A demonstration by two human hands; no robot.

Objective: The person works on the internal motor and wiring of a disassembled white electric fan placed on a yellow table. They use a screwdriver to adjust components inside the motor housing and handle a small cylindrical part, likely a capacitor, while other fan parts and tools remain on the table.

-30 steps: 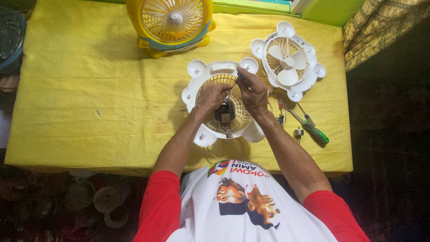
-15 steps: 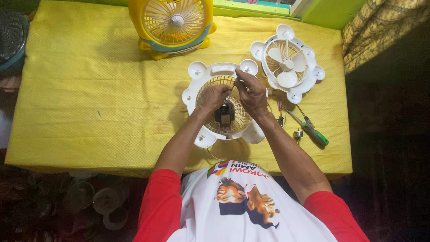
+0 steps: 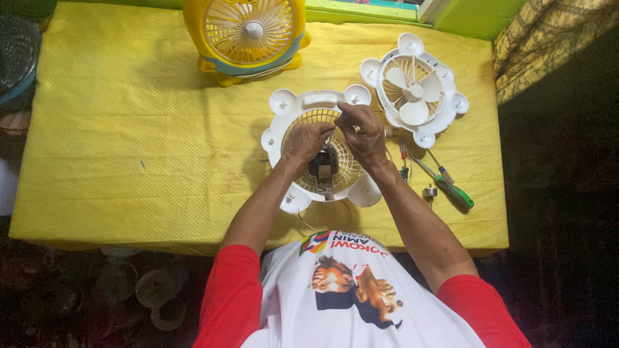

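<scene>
Hovering over the white fan housing (image 3: 303, 103), I'm seeing my left hand (image 3: 306, 140) and right hand (image 3: 362, 132) curling fingertips together, pinching something small above its dark motor (image 3: 323, 164).

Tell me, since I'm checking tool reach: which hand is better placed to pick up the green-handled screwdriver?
The right hand, probably. The green-handled screwdriver lies on the yellow tablecloth to the right of the white fan housing, on that hand's side. The left hand would have to cross over the housing.
</scene>
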